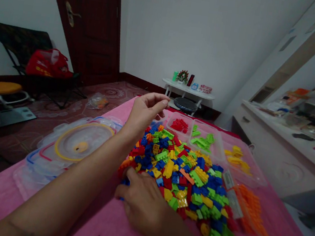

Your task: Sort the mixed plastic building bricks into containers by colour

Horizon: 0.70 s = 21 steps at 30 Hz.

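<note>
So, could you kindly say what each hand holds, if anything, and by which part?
Nothing shows in the left hand; the right hand is at blue bricks, any hold unclear.

Studded plastic, soft nap, polished wood

The building blocks look like hard moulded plastic, studded on top and faintly glossy on their sides. The pink cloth beneath is matt, with a soft, fleecy surface. Clear, smooth plastic makes up both the stacked lids and the storage tubs. The door appears to be varnished wood, its handle shiny metal. The red bag is thin, crinkled plastic; the wall is smooth and matt
</note>
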Available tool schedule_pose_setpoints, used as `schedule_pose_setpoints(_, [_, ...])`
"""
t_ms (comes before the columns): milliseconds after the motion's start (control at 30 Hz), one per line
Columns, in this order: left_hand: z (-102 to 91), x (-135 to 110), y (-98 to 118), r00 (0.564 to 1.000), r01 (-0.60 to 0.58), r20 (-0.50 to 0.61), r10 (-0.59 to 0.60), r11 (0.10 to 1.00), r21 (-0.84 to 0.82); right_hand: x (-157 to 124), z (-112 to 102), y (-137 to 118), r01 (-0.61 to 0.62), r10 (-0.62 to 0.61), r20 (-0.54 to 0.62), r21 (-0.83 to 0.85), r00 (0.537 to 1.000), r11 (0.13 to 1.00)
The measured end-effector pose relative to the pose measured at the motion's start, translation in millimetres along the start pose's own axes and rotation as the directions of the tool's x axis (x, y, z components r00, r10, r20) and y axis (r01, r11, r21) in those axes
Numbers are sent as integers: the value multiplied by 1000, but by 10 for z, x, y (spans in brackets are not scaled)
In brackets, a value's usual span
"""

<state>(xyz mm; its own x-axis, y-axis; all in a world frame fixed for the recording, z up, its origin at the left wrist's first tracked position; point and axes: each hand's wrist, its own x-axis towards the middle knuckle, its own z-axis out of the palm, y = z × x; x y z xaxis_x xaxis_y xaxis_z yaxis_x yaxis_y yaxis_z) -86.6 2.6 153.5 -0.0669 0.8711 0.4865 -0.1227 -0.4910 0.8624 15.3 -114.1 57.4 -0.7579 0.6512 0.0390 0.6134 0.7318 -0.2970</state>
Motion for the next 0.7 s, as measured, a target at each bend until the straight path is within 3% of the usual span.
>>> schedule_pose_setpoints(100, [-10,20,-61,996,15,89,-23,995,98,5,-201,205,-92,90,-41,-50,995,994])
schedule_pose_setpoints(167, [-20,28,-150,975,2,215,-58,968,251,-27,-354,350,-177,172,-98,-42,980,983])
schedule_pose_setpoints(233, [-43,28,-265,937,-68,335,-102,887,457,-87,-494,483,-260,256,-125,-20,959,965])
schedule_pose_setpoints(333, [-114,17,-415,863,-188,446,-238,668,720,-207,-659,658,-316,318,-121,31,941,948])
schedule_pose_setpoints(433, [-209,6,-465,737,-267,503,-451,490,830,-325,-772,812,-371,371,-139,32,918,928])
schedule_pose_setpoints(500, [-254,0,-443,647,-314,527,-550,437,843,-386,-819,897,-435,430,-155,5,889,900])
schedule_pose_setpoints(567, [-261,-14,-397,585,-356,547,-599,416,837,-421,-847,952,-480,473,-167,-6,865,877])
schedule_pose_setpoints(700, [-156,-103,-306,539,-450,568,-622,358,818,-407,-857,949,-507,498,-228,22,837,862])
